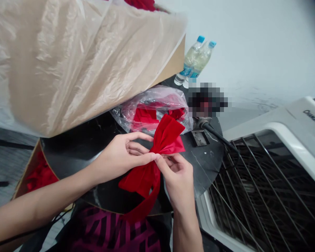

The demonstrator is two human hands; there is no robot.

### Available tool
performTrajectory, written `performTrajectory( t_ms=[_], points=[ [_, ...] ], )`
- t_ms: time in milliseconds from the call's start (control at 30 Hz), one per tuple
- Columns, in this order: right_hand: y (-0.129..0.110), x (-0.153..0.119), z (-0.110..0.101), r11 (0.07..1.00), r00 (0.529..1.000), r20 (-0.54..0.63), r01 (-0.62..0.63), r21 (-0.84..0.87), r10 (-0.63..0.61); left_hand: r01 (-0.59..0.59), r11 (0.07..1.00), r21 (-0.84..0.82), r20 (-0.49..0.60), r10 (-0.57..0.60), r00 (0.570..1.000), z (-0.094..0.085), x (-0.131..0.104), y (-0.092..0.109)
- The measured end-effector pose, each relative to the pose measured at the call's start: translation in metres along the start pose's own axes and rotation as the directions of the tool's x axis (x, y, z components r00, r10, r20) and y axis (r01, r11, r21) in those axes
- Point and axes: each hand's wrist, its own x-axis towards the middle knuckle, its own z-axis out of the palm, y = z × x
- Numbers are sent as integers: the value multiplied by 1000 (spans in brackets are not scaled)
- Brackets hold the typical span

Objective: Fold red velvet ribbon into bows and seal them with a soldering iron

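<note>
A red velvet bow is held above the round black table, its loops spread to the upper right and lower left and a long tail hanging toward my lap. My left hand pinches the bow's middle from the left, thumb across the front. From the right, my right hand grips the same middle, its thumb tip meeting the left thumb. The fingers behind the bow are partly hidden. Just beyond my hands lies a clear plastic bag with red fabric pieces in it.
A large carton draped with plastic sheeting stands at the back left. Two bottles stand by the wall. A black cable runs toward a white heater with a wire grille at right. Red items fill a box below left.
</note>
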Motion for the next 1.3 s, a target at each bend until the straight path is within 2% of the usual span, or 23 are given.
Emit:
performTrajectory(
  t_ms=[167, 233, 300, 400, 467, 533, 733, 867, 933, 1067, 1300],
  points=[
    [-4, -3, 1, 993, 998, 17, 63, -100, -62, 96, 992, -82, 71, -90, 993, -7, 7, -5],
    [-7, -7, 0, 989, 996, 39, 81, -126, -77, 70, 988, -135, 61, -63, 996, -9, 7, -6],
    [-10, -13, -1, 973, 992, 39, 126, -192, -121, 12, 992, -129, -5, -12, 1000, -9, 4, -6],
    [-13, -22, 0, 888, 963, 20, 256, -382, -269, -52, 996, -70, -87, 46, 995, -7, -1, -4],
    [-14, -26, 3, 819, 935, 23, 322, -475, -354, -67, 996, -65, -93, 61, 994, -5, -4, -1],
    [-14, -29, 5, 798, 923, 12, 340, -497, -386, -66, 993, -98, -83, 58, 995, -4, -5, 0],
    [-12, -29, 1, 903, 963, -18, 247, -351, -270, 81, 961, -265, -24, -90, 996, -1, -8, 1],
    [-10, -25, -8, 953, 987, 42, 163, -254, -157, 82, 947, -310, -40, -99, 994, -1, -11, -2],
    [-10, -23, -11, 947, 985, 51, 175, -269, -168, 49, 965, -256, -45, -62, 997, -2, -12, -3],
    [-16, -21, -10, 911, 965, -21, 239, -336, -261, -27, 999, -41, -64, 24, 998, -3, -18, -1],
    [-21, -14, 8, 981, 988, -96, 101, -164, -118, -154, 984, 86, -107, 163, 981, 7, -26, 5]
  ],
)
